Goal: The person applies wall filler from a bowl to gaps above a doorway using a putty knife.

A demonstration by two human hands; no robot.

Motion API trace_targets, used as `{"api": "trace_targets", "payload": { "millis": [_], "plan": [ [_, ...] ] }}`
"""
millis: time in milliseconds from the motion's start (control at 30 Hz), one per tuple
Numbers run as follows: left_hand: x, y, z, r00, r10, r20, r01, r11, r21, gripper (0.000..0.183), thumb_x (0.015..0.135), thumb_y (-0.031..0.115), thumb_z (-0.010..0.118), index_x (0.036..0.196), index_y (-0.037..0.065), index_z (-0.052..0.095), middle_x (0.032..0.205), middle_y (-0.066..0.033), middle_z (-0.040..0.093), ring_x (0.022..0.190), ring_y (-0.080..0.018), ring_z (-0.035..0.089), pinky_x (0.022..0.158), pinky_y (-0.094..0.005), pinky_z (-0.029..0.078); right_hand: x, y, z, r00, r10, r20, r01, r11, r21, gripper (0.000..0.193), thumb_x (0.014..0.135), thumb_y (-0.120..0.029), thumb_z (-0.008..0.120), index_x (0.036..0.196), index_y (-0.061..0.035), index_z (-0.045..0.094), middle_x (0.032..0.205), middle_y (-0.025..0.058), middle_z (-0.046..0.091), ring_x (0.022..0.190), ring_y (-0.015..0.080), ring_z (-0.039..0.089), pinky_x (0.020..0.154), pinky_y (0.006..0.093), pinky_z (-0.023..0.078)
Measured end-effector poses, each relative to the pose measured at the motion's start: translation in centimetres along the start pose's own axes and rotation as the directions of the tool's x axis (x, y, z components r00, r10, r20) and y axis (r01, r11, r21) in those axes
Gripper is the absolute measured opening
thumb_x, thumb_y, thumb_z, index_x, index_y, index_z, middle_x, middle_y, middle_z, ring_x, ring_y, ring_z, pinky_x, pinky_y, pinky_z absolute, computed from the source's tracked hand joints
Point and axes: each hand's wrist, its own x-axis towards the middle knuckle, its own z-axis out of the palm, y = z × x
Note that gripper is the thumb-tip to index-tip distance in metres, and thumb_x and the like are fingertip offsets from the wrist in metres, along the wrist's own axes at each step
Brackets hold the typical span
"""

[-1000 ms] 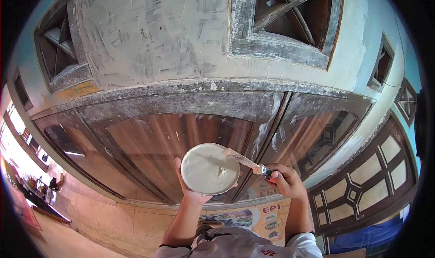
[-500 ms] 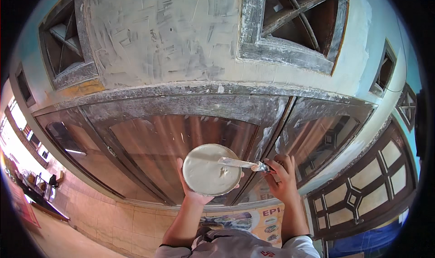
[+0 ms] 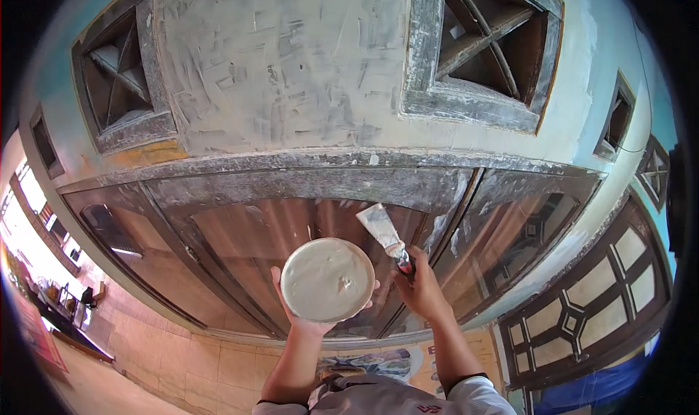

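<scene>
Cupping the paste tub (image 3: 320, 281): left hand (image 3: 309, 327). Right hand (image 3: 421, 287) grips putty knife (image 3: 387, 236), tip up, just right of tub, not touching. Probably paste-application step; next move calls for level tub, steady knife.

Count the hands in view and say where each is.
2: the left hand, partly hidden, holds the round container of pale paste; the right hand, right of it, grips the scraper by its handle.

Paste (image 3: 317, 284) lies in the tub (image 3: 325, 321), which sits in the left hand (image 3: 309, 327). Right of the tub is the putty knife (image 3: 380, 227), in the right hand (image 3: 422, 293). Behind the tub are window panes (image 3: 247, 244); above it, the wall (image 3: 291, 73); far right of it, a door (image 3: 586, 295).
</scene>
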Motion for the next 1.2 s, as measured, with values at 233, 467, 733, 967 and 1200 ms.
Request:
{"api": "trace_targets", "payload": {
  "millis": [233, 467, 733, 967, 1200],
  "plan": [
    [-1.6, 4.7, 0.7, 0.997, -0.009, 0.08, 0.014, 0.998, -0.061, 0.112, 0.083, 0.092, 0.042, 0.161, 0.012, 0.029, 0.159, -0.0269, 0.034, 0.132, -0.0696, 0.039, 0.094, -0.0821, 0.045, 3.5, 0.3, 4.9, 0.98, -0.161, -0.116, 0.132, 0.965, -0.228, 0.075, 0.097, -0.007, 0.069, 0.153, 0.0088, 0.021, 0.111, 0.023, 0.059, 0.084, 0.0331, 0.064, 0.075, 0.0427, 0.054],
    [-3.3, 7.5, 2.2, 0.998, 0.045, 0.052, -0.044, 0.999, -0.023, 0.113, 0.085, 0.09, 0.04, 0.159, 0.006, 0.029, 0.154, -0.0323, 0.038, 0.123, -0.0704, 0.046, 0.087, -0.0792, 0.052, 9.2, -2.8, 6.5, 0.974, -0.027, -0.223, -0.04, 0.957, -0.288, 0.06, 0.098, -0.019, 0.069, 0.143, 0.0072, 0.04, 0.096, 0.0194, 0.062, 0.086, 0.0367, 0.068, 0.067, 0.047, 0.056],
    [-5.4, 9.3, 1.1, 0.996, 0.027, 0.08, -0.02, 0.995, -0.093, 0.115, 0.081, 0.092, 0.045, 0.16, 0.01, 0.028, 0.158, -0.0291, 0.034, 0.128, -0.069, 0.042, 0.094, -0.0808, 0.046, 13.4, -2.9, 6.9, 0.874, -0.32, -0.367, 0.168, 0.906, -0.389, 0.058, 0.1, -0.004, 0.062, 0.146, 0.0103, 0.031, 0.12, 0.0288, 0.059, 0.1, 0.0425, 0.067, 0.085, 0.0453, 0.057],
    [-6.4, 10.4, 0.6, 0.992, 0.101, 0.076, -0.103, 0.994, 0.02, 0.109, 0.088, 0.088, 0.041, 0.16, 0.008, 0.028, 0.158, -0.0301, 0.034, 0.127, -0.0707, 0.042, 0.089, -0.0782, 0.051, 13.7, -2.9, 7.3, 0.865, -0.358, -0.351, 0.207, 0.893, -0.4, 0.059, 0.1, -0.002, 0.057, 0.154, 0.0012, 0.031, 0.113, 0.027, 0.053, 0.097, 0.0452, 0.064, 0.079, 0.051, 0.056],
    [-6.5, 11.3, 0.3, 0.993, 0.093, 0.068, -0.094, 0.995, 0.011, 0.108, 0.088, 0.087, 0.041, 0.16, 0.008, 0.028, 0.158, -0.0298, 0.034, 0.129, -0.0697, 0.042, 0.09, -0.078, 0.051, 14.8, -4.8, 7.1, 0.84, -0.413, -0.353, 0.23, 0.858, -0.459, 0.062, 0.101, -0.005, 0.056, 0.157, -0.0026, 0.029, 0.112, 0.0254, 0.055, 0.097, 0.0441, 0.067, 0.075, 0.0497, 0.059]
  ]
}}
